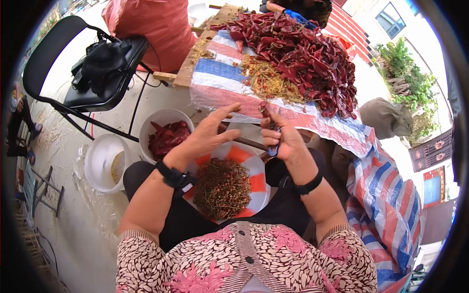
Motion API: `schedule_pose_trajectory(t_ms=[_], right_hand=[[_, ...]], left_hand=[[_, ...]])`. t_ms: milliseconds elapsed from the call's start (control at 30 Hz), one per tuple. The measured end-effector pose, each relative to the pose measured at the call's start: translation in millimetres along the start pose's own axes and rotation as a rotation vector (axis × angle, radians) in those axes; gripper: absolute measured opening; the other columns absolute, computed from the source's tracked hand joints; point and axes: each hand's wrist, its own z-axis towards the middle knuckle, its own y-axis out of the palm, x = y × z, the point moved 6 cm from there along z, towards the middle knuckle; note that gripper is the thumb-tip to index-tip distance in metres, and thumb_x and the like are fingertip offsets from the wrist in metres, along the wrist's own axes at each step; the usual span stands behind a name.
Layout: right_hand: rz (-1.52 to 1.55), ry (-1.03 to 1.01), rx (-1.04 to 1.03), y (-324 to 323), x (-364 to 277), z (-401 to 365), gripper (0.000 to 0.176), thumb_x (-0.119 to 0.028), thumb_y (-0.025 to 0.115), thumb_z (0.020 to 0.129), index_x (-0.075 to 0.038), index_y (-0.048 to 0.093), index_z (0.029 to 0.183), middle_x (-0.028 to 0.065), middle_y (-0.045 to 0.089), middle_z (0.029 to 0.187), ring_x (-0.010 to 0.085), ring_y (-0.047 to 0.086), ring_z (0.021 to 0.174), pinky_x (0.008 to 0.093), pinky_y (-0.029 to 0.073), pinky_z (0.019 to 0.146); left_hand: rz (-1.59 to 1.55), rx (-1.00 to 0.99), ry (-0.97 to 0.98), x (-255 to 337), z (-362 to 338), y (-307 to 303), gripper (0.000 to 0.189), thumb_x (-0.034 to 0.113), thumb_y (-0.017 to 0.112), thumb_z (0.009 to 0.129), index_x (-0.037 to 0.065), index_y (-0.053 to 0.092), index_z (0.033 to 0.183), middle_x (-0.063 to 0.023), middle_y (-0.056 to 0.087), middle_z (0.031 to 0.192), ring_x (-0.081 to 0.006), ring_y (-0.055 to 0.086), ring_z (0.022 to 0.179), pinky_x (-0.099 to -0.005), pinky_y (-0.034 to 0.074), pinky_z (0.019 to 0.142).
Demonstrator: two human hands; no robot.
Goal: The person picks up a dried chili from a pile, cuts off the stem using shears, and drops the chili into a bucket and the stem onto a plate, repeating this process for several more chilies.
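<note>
My right hand [288,139] is closed around a pair of blue-handled scissors [273,149], mostly covered by the fingers. A small piece of dark red dried chili [264,108] shows at its fingertips, near the table's front edge. To the left, my left hand [212,134] is held with thumb and fingers apart, nothing in it. Below both hands, between my knees, a red-and-white striped basin [259,178] carries a heap of chili stems [222,188] and bits. Beside my left forearm stands a white bucket [145,128] with dried red chili pieces [168,139] inside.
A large pile of dried chilies [303,58] lies on a striped woven sheet [215,80] over the table, with loose seeds [268,80] before it. Another white bucket [95,161], a black folding chair [53,58] and a red sack [151,29] stand left. A person's blue-gloved hand [298,18] is behind the pile.
</note>
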Motion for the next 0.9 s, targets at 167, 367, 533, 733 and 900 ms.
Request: schedule_pose_trajectory(t_ms=[167,367,533,733,900], right_hand=[[0.085,0.118,-0.041,15,73,11,0.019,-0.027,0.057,0.096,-0.011,0.053,0.086,-0.0051,0.05,0.066,0.0041,0.037,0.044,0.0196,0.028,0.038],[-0.135,0.011,0.043,24,81,-1,0.02,-0.028,0.058,0.095,-0.01,0.057,0.089,-0.0055,0.044,0.064,0.0025,0.034,0.043,0.0195,0.026,0.038],[-0.764,-0.62,0.198,37,61,-31,0.015,-0.02,0.062,0.094,-0.006,0.062,0.099,-0.0042,0.048,0.073,0.0017,0.039,0.055,0.0182,0.032,0.048],[-1.375,-1.146,0.107,68,50,-20,0.018,-0.007,0.071,0.084,-0.001,0.063,0.099,0.0047,0.054,0.092,0.014,0.053,0.081,0.0276,0.045,0.071],[-1.635,-1.405,0.069,80,55,-30,0.015,-0.007,0.07,0.084,-0.005,0.061,0.095,0.0062,0.058,0.092,0.021,0.058,0.074,0.0296,0.047,0.063]], left_hand=[[-0.089,-0.097,0.045,-7,4,11,0.056,0.026,0.059,0.095,0.009,0.036,0.144,-0.0099,0.045,0.139,-0.0185,0.047,0.123,-0.0369,0.038,0.105],[-0.306,-0.015,-0.028,-7,0,6,0.046,0.014,0.058,0.095,0.006,0.043,0.138,-0.0079,0.056,0.124,-0.013,0.054,0.107,-0.0281,0.047,0.091],[-0.036,0.031,-0.016,-12,-5,-4,0.046,0.01,0.061,0.093,0.005,0.045,0.135,-0.0073,0.064,0.105,-0.0113,0.059,0.088,-0.0263,0.051,0.08],[-0.065,0.079,-0.039,-5,-10,2,0.032,0.012,0.062,0.092,0.003,0.053,0.121,-0.0066,0.065,0.094,-0.0096,0.056,0.079,-0.0267,0.05,0.072],[-0.105,-0.068,-0.208,-26,-15,8,0.021,0.015,0.06,0.094,0.002,0.058,0.11,-0.0015,0.062,0.089,-0.0075,0.052,0.076,-0.0264,0.048,0.068]])
